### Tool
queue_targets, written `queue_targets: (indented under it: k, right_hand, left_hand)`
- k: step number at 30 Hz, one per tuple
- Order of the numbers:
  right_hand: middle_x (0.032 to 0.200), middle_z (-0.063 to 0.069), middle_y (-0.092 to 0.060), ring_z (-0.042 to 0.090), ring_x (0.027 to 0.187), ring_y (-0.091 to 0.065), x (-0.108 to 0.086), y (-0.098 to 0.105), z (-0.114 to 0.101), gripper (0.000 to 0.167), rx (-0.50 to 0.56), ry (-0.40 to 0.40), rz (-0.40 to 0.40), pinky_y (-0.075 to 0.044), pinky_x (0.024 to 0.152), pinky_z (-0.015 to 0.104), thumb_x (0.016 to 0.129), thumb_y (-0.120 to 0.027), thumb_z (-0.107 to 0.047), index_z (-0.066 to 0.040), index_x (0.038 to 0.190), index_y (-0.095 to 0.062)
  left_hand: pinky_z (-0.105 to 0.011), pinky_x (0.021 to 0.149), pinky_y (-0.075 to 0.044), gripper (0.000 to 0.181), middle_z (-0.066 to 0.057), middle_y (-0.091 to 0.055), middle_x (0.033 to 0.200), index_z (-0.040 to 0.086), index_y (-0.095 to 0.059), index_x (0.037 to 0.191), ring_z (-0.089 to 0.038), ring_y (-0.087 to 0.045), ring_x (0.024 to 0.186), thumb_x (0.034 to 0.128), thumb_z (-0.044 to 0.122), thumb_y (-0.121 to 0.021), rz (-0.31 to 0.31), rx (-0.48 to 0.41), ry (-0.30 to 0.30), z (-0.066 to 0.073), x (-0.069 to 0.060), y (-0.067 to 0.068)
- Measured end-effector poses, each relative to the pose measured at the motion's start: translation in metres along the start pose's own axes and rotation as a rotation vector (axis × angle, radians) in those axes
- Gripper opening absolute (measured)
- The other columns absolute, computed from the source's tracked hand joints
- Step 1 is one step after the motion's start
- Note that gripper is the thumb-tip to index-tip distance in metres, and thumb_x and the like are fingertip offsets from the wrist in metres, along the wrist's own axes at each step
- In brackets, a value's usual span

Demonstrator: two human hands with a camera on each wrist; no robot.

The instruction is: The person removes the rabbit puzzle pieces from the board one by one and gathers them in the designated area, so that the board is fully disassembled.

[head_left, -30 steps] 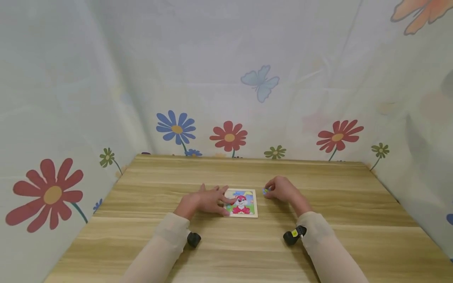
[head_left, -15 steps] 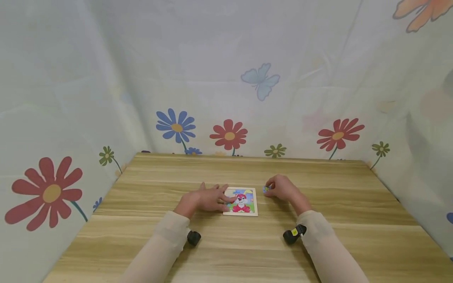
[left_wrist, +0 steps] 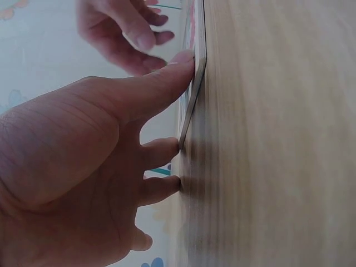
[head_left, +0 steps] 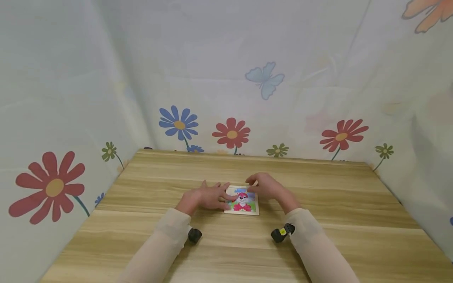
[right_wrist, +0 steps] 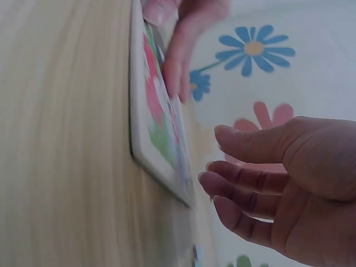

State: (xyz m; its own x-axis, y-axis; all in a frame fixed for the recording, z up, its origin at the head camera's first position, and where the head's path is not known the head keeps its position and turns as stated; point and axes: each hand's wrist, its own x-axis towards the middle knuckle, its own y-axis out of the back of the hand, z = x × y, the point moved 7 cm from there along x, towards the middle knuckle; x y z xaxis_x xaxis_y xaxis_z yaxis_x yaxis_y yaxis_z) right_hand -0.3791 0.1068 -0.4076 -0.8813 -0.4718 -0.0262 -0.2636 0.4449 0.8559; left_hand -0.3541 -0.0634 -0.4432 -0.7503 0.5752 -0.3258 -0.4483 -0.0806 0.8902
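Observation:
A small square picture puzzle [head_left: 242, 204] in a pale wooden frame, showing a pink-and-white rabbit, lies flat on the table. My left hand [head_left: 211, 196] rests at its left side with fingers spread; in the left wrist view the thumb [left_wrist: 177, 67] touches the puzzle's edge and other fingertips meet the tabletop. Over the upper right corner hovers my right hand [head_left: 267, 186], hiding that corner in the head view. The right wrist view has its thumb [right_wrist: 250, 143] and bent fingers apart, with nothing seen between them. A small coloured thing [right_wrist: 196, 256], perhaps a puzzle piece, lies beyond the frame.
The wood-grain table [head_left: 226, 251] stretches around the puzzle on all sides. Behind it hangs a pale cloth backdrop [head_left: 198, 90] printed with flowers and butterflies. A small black camera sits at each wrist [head_left: 194, 236].
My right hand has moved left, from a small coloured piece beside the puzzle to above its upper right corner, and the piece no longer shows in the head view. My left hand stays put.

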Motion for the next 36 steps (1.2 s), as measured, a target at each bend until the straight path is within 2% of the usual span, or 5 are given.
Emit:
queue_targets:
  k: [5, 14, 22, 28, 36]
  right_hand:
    - [0.113, 0.009, -0.071, 0.020, 0.099, -0.062, 0.018, -0.024, -0.017, 0.025, -0.013, 0.064, -0.090, -0.052, 0.094, 0.041, 0.095, -0.069, -0.010, -0.003, 0.119, -0.072]
    - [0.104, 0.007, -0.071, 0.019, 0.092, -0.059, 0.023, -0.032, -0.020, 0.014, -0.050, 0.152, -0.071, -0.052, 0.087, 0.039, 0.093, -0.072, -0.009, -0.006, 0.107, -0.075]
    - [0.101, 0.007, -0.060, 0.023, 0.096, -0.054, 0.022, -0.028, -0.022, 0.005, -0.078, 0.114, -0.035, -0.049, 0.090, 0.042, 0.091, -0.075, -0.009, -0.008, 0.094, -0.073]
    - [0.112, 0.009, -0.069, 0.023, 0.105, -0.060, 0.022, -0.027, -0.020, 0.022, -0.045, 0.078, -0.043, -0.049, 0.097, 0.042, 0.091, -0.075, -0.012, -0.006, 0.113, -0.074]
    - [0.110, 0.011, -0.059, 0.026, 0.104, -0.052, 0.019, -0.032, -0.022, 0.014, -0.081, 0.109, -0.083, -0.047, 0.095, 0.044, 0.094, -0.071, -0.009, -0.008, 0.107, -0.074]
  left_hand:
    - [-0.073, 0.110, 0.005, 0.050, -0.007, -0.015, 0.167, 0.042, -0.050, 0.146, -0.037, -0.013, 0.151, 0.0979, 0.050, -0.058, -0.004, -0.008, -0.020, 0.000, -0.002, 0.002]
    - [-0.072, 0.111, 0.005, 0.049, -0.007, -0.015, 0.167, 0.041, -0.049, 0.146, -0.036, -0.013, 0.151, 0.0990, 0.049, -0.057, -0.002, -0.003, -0.014, 0.002, -0.002, 0.002]
    - [-0.073, 0.110, 0.005, 0.048, -0.009, -0.015, 0.166, 0.040, -0.050, 0.146, -0.037, -0.012, 0.151, 0.0989, 0.047, -0.058, -0.004, -0.018, -0.006, 0.003, -0.004, 0.004]
    - [-0.073, 0.111, 0.004, 0.048, -0.009, -0.017, 0.166, 0.040, -0.051, 0.146, -0.037, -0.013, 0.151, 0.0986, 0.047, -0.058, 0.002, -0.011, -0.004, 0.004, -0.004, 0.006]
    - [-0.073, 0.110, 0.006, 0.049, -0.008, -0.015, 0.167, 0.041, -0.049, 0.147, -0.036, -0.012, 0.151, 0.0991, 0.047, -0.057, -0.006, -0.008, -0.005, 0.003, -0.004, 0.003]
